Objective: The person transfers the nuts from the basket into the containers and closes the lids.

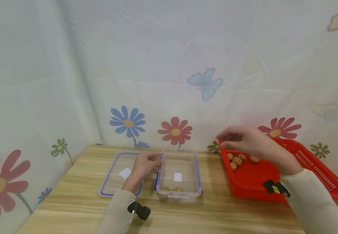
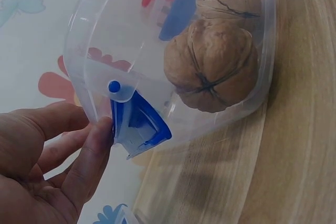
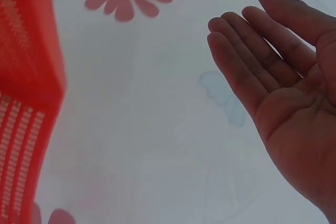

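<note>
A clear plastic food container (image 1: 188, 167) stands on the wooden table with walnuts (image 2: 212, 69) at its near end. My left hand (image 1: 145, 165) pinches the container's left rim between thumb and fingers, right beside a blue latch (image 2: 140, 124) that hangs down. Over the left edge of a red plastic basket (image 1: 255, 191) my right hand (image 1: 249, 140) hovers, its palm bare in the right wrist view and its fingers nearly straight. Several walnuts (image 1: 237, 161) lie in the basket's left part, below that hand.
To the container's left, a clear lid (image 1: 110, 183) with a blue seal lies flat on the table (image 1: 78, 201). Behind everything hangs a white curtain (image 1: 157, 65) printed with flowers and butterflies, close to the table's back edge.
</note>
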Demonstrator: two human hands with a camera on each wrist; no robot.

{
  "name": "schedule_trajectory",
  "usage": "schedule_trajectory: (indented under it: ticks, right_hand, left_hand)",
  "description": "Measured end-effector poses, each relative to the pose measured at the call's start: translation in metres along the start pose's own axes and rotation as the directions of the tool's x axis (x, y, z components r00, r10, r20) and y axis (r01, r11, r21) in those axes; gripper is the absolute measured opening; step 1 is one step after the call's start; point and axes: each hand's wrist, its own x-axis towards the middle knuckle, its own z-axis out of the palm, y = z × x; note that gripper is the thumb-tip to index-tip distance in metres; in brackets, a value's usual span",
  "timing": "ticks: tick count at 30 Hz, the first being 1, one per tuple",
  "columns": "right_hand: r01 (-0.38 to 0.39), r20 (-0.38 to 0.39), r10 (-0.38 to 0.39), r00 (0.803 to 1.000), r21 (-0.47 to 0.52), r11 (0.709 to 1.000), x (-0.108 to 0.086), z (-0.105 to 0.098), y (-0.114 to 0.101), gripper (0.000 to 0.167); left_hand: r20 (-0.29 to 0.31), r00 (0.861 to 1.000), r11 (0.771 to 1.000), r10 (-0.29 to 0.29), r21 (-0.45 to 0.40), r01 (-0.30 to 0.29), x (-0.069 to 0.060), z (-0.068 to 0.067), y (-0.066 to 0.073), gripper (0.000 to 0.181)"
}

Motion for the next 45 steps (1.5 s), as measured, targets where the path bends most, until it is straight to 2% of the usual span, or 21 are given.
schedule_trajectory:
  ticks: [5, 16, 24, 33, 45]
  right_hand:
    - [-0.067, -0.024, 0.066, 0.998, -0.05, 0.997, 0.002, -0.009, 0.025, 0.033]
    - [-0.167, -0.019, 0.166, 0.986, -0.075, 0.983, 0.003, -0.011, 0.071, 0.037]
    - [-0.213, -0.006, 0.213, 0.977, -0.074, 0.974, 0.005, -0.012, 0.101, 0.038]
    - [-0.257, 0.023, 0.26, 0.965, -0.077, 0.963, -0.002, -0.014, 0.131, 0.04]
    - [-0.299, 0.053, 0.301, 0.952, -0.044, 0.953, -0.005, -0.016, 0.16, 0.039]
  left_hand:
    - [0.004, 1.0, 1.0, 0.008, -0.003, -0.008, 0.001, 0.0, -0.001, 0.035]
    - [0.007, 1.0, 1.0, 0.007, 0.009, -0.007, 0.001, -0.001, 0.001, 0.036]
    - [-0.007, 1.0, 1.0, 0.009, -0.01, -0.009, 0.003, -0.003, -0.002, 0.034]
    - [-0.013, 1.0, 1.0, 0.023, 0.006, -0.023, 0.003, -0.001, -0.003, 0.035]
    - [-0.012, 1.0, 1.0, 0.018, 0.022, -0.017, 0.002, 0.0, -0.003, 0.035]
